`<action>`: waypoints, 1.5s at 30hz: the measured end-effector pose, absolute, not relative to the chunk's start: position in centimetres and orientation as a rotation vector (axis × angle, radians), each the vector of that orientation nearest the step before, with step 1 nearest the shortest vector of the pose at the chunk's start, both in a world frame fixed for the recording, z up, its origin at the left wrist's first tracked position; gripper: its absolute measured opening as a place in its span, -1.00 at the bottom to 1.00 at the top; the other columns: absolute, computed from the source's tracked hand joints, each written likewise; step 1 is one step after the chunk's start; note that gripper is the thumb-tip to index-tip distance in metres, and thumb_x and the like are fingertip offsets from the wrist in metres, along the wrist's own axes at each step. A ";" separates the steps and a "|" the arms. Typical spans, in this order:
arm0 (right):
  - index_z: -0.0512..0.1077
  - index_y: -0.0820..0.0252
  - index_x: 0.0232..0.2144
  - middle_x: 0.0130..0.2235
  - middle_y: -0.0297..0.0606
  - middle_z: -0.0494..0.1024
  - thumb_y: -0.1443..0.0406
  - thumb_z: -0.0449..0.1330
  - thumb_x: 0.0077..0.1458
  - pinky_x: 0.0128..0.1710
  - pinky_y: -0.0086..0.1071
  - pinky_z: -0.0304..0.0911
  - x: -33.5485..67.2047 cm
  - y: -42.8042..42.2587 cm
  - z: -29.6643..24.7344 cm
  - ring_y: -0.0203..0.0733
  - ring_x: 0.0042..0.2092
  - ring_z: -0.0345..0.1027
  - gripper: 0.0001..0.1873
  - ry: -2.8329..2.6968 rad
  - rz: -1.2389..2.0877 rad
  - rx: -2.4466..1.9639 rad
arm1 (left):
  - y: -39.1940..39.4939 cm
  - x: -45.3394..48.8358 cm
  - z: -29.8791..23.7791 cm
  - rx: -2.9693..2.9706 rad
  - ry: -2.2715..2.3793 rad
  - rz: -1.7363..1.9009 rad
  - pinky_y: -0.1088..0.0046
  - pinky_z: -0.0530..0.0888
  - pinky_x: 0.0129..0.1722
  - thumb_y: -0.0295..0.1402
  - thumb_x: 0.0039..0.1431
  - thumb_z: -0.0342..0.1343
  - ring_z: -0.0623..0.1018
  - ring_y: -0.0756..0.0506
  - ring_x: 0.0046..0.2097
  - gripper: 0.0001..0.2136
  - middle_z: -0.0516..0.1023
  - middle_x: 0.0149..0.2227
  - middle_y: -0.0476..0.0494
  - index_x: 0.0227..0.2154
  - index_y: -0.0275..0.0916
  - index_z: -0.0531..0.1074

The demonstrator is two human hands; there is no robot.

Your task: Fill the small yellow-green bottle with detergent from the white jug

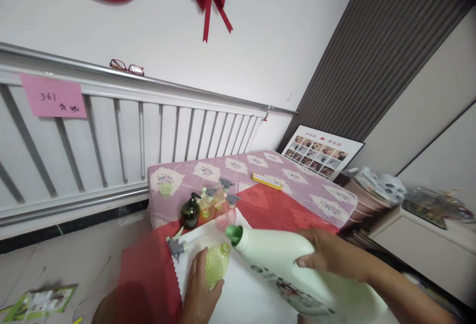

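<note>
My left hand is wrapped round a small yellow-green bottle with its neck uncapped, standing on a white sheet. My right hand grips a big white jug with a green neck, tilted so that its mouth sits just above and beside the small bottle's opening. A grey spray top lies on the sheet to the left of the small bottle.
A dark green pump bottle and several small spray bottles stand on the red cloth. Farther back lie a yellow case and a pale lid on the patterned tablecloth. A white radiator lines the wall; a photo board leans at right.
</note>
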State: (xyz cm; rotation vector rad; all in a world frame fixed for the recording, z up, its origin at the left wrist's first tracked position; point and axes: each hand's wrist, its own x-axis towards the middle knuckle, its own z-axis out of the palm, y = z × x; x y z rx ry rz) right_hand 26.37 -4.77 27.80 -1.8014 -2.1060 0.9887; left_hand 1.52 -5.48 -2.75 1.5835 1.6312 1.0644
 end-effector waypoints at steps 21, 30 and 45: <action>0.50 0.23 -0.18 -0.22 -0.08 0.67 0.03 0.23 -0.09 -0.21 -0.18 0.44 27.3 -6.5 7.1 0.08 -0.20 0.53 -0.52 -1.082 0.453 -1.644 | -5.7 1.4 -3.7 1.713 1.626 1.283 0.01 0.30 0.25 -0.33 0.06 0.07 0.27 -0.34 0.28 -0.30 0.22 0.21 -0.47 0.24 -0.39 -0.05; 0.50 0.21 -0.27 -0.28 -0.09 0.68 -0.03 0.23 -0.16 -0.22 -0.19 0.41 27.8 -6.8 5.0 0.08 -0.22 0.53 -0.50 -1.071 0.450 -1.673 | -5.0 1.9 -3.5 1.662 1.659 1.313 -0.01 0.33 0.22 -0.36 -0.14 0.18 0.35 -0.38 0.21 -0.21 0.30 0.13 -0.47 0.21 -0.39 0.05; 0.51 0.17 -0.28 -0.33 -0.14 0.70 -0.10 0.24 -0.21 -0.32 -0.25 0.43 29.0 -6.2 2.6 0.09 -0.26 0.56 -0.45 -1.039 0.421 -1.744 | -6.5 -0.6 -3.9 1.567 1.640 1.177 0.10 0.15 0.34 -0.47 -0.24 0.16 0.23 -0.32 0.32 -0.10 0.15 0.31 -0.47 0.23 -0.32 -0.10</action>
